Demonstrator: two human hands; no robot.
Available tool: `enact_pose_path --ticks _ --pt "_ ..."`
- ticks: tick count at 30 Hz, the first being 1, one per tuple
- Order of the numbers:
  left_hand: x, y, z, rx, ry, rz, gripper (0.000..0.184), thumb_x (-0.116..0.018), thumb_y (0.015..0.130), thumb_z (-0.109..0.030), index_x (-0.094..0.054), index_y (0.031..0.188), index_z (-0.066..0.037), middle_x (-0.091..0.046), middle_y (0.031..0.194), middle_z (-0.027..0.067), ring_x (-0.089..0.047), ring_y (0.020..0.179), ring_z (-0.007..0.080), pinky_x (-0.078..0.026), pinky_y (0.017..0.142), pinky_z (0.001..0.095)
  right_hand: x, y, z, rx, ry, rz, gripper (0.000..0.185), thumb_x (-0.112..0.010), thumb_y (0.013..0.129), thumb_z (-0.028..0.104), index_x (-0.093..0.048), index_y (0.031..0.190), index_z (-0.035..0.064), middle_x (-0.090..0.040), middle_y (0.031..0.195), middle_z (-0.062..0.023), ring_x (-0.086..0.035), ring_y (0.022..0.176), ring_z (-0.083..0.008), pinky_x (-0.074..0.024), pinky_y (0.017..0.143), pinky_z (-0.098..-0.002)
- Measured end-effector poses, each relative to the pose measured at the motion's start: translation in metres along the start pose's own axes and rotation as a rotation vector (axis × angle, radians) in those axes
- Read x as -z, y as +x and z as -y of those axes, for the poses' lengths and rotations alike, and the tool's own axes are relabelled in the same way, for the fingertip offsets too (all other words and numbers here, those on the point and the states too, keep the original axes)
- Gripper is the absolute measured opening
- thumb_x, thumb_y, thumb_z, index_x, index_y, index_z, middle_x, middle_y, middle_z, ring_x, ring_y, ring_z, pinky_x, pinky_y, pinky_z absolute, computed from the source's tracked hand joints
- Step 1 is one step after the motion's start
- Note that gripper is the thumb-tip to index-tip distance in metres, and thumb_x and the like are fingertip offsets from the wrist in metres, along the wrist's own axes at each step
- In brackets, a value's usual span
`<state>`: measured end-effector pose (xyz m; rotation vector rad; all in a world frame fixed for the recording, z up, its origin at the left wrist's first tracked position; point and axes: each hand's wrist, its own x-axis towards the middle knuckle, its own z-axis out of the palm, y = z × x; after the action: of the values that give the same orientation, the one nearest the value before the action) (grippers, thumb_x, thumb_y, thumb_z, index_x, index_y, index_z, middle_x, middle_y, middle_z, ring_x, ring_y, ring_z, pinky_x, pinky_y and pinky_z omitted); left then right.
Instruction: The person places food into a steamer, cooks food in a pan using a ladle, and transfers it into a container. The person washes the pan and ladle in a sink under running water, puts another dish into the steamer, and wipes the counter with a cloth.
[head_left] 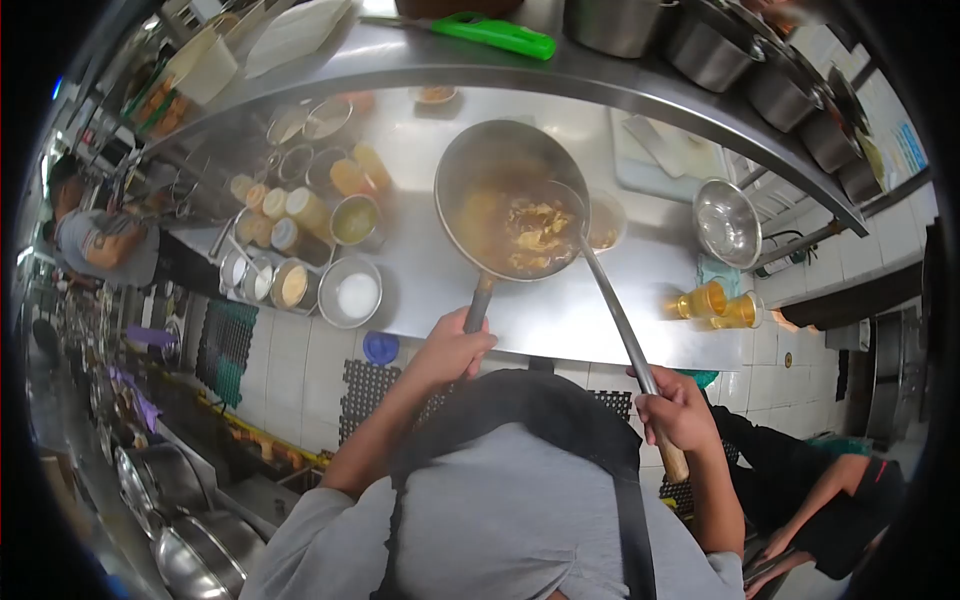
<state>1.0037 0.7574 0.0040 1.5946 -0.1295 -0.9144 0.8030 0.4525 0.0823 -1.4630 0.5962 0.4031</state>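
Observation:
A long-handled wok [460,165] is held out over the steel counter, with brown liquid and pale yellowish pieces of food [541,226] in it. My left hand [452,347] is closed around the wok's handle. In my right hand [675,408] is the shaft of a long steel ladle [618,305] with a wooden end. The ladle's head rests inside the wok at its right side, partly lost in the food and steam. A bowl [606,222] shows partly from behind the wok's right rim, beside the ladle.
Left on the steel counter [440,325] are a bowl of white powder [352,293], seasoning tubs [291,285] and several sauce bottles [308,208]. At right are a metal bowl [727,223], amber cups [703,299] and a cleaver [652,143]. A shelf [400,65] overhangs. A co-worker [830,510] is close at lower right.

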Motion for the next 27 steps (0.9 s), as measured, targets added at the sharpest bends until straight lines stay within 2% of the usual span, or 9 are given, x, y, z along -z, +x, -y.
enact_pose_path --ticks 8,17,23,27 --pt "0.008 -0.009 0.014 0.026 -0.044 -0.031 0.018 -0.068 0.089 -0.012 -0.052 0.091 -0.005 -0.055 0.063 0.0013 -0.054 0.047 0.0111 -0.044 0.044 0.0299 -0.017 -0.009 0.01 -0.062 0.054 0.142 0.044 -0.058 0.091 0.002 -0.058 0.135 -0.0042 -0.059 0.07 -0.005 -0.057 0.045 -0.0145 -0.0476 0.043 -0.0271" --pt "0.007 -0.018 0.026 0.025 -0.027 -0.078 0.018 -0.068 0.09 -0.011 -0.052 0.095 -0.005 -0.055 0.063 0.0013 -0.055 0.046 0.0117 -0.045 0.044 0.0302 -0.029 -0.002 0.026 -0.181 0.537 0.367 0.046 -0.059 0.097 0.013 -0.054 0.138 -0.0082 -0.058 0.071 -0.005 -0.055 0.042 -0.0154 -0.045 0.039 -0.0278" --pt "0.003 -0.019 0.034 0.001 -0.037 -0.088 0.017 -0.068 0.089 -0.009 -0.052 0.092 -0.005 -0.056 0.063 0.002 -0.056 0.044 0.0122 -0.045 0.041 0.0307 -0.044 0.001 0.044 -0.171 0.703 0.426 0.048 -0.051 0.102 0.013 -0.048 0.142 -0.0121 -0.057 0.075 -0.0067 -0.055 0.043 -0.0151 -0.0457 0.036 -0.029" --pt "0.002 -0.017 0.036 -0.012 -0.087 -0.057 0.017 -0.068 0.089 -0.008 -0.052 0.091 -0.005 -0.055 0.063 0.0011 -0.055 0.044 0.0118 -0.044 0.041 0.0307 -0.039 0.009 0.043 -0.271 0.971 0.525 0.045 -0.051 0.104 0.015 -0.05 0.142 -0.0085 -0.057 0.075 -0.0061 -0.053 0.044 -0.0161 -0.0461 0.04 -0.0293"
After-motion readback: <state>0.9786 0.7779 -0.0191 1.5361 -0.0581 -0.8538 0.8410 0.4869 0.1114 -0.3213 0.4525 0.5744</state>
